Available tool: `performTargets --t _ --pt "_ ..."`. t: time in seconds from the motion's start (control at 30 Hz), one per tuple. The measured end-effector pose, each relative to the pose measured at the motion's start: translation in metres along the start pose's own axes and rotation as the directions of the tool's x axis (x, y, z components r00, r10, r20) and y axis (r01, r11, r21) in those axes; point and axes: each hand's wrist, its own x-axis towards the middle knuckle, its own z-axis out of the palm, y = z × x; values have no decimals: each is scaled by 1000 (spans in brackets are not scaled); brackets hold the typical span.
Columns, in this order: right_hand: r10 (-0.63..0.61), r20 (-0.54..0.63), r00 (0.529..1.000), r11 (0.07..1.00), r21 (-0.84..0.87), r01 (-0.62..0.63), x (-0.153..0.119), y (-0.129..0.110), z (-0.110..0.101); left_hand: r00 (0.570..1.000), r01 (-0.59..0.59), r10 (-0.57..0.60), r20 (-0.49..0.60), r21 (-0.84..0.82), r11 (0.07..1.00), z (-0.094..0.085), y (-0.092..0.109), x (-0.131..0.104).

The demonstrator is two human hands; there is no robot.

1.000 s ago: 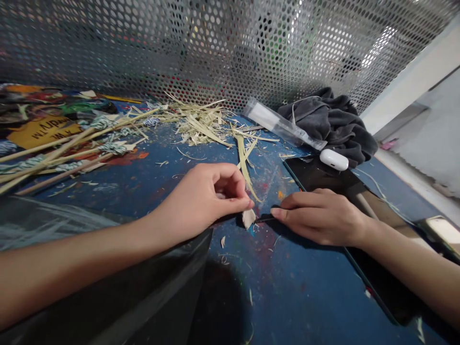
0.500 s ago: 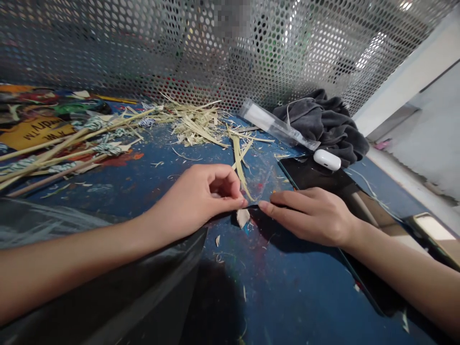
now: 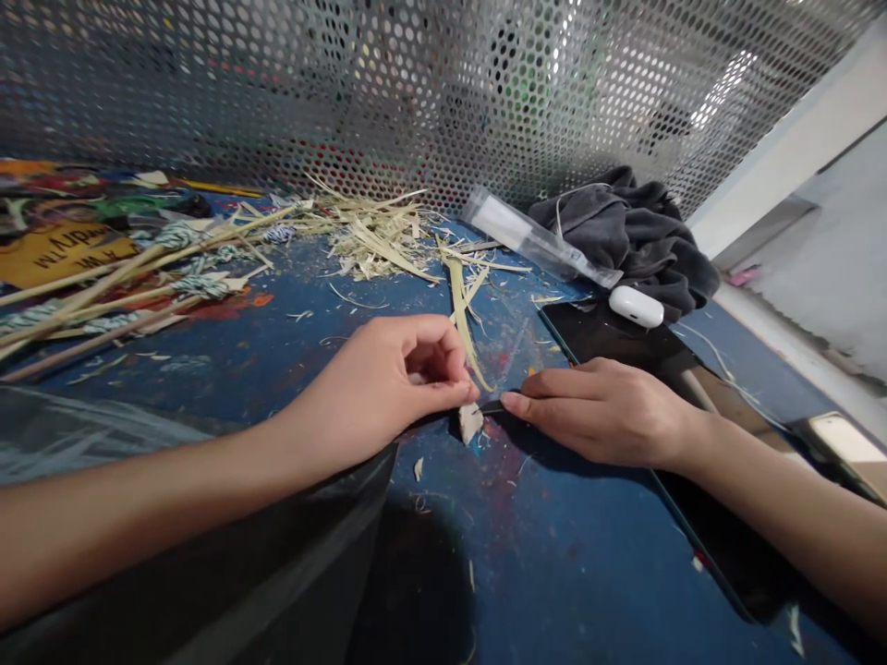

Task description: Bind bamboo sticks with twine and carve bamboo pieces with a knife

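Observation:
Near the middle of the blue table, my left hand [image 3: 408,374] is closed, thumb and forefinger pinched at a small pale piece [image 3: 470,422]. The piece hangs or rests just under those fingertips. My right hand [image 3: 602,411] is closed too, its fingers pressed round a thin dark tool [image 3: 493,406] whose tip reaches the pale piece. Only a short length of the tool shows between the hands. A flat yellowish strip [image 3: 458,300] lies right behind my left fingertips.
Behind lies a heap of shavings [image 3: 381,240] before a perforated metal panel [image 3: 416,102]. Thread-wrapped sticks [image 3: 145,263] are at left, a dark sheet [image 3: 277,554] at front left. At right are a black tablet [image 3: 616,337], white case [image 3: 636,307], dark cloth [image 3: 624,231] and phone [image 3: 842,443].
More of the thin dark tool shows between the hands, and my right hand has shifted slightly. My left hand keeps its pinch. The whole view has moved a little.

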Motion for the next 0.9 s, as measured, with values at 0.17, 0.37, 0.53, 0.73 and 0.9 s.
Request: performTargets --t 0.17,0.37,0.53,0.73,0.9 --pt "-3 19 1000 1000 17 2 2 1 -2 1000 -6 6 3 4 1000 0 -1 1" --pt "-16 40 999 999 30 15 1 2 -3 1000 1 0 13 -12 1000 1 -1 -1" --pt "-38 65 997 999 24 37 -3 0 -6 1000 17 -17 9 -31 999 -1 0 -6" --pt "-6 7 1000 1000 10 6 -10 -7 -2 1000 28 -28 0 -10 1000 -4 0 -8" --pt "49 -139 989 999 -8 -51 -9 -14 2 1000 -2 2 -7 -8 1000 -2 0 -8"
